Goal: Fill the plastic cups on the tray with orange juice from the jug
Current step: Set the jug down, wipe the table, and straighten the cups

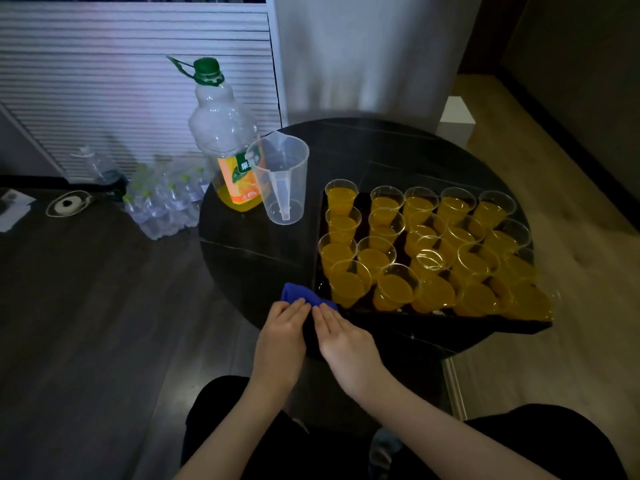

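Ahead of my hands, the round dark bench carries everything. The black tray lies just beyond and to the right of my right hand, packed with plastic cups, and every cup I can make out holds orange juice. Further out, beyond my left hand, stands the juice bottle, only its bottom part orange, with the clear jug beside it, looking empty. Both hands lie flat with straight fingers, tips touching a blue cloth at the tray's near-left corner.

I judge pouring done and this as wiping up. The cups crowd together and lean against each other; a cloth stroke that nudges the tray corner could topple the nearest cups and spill juice across the bench.
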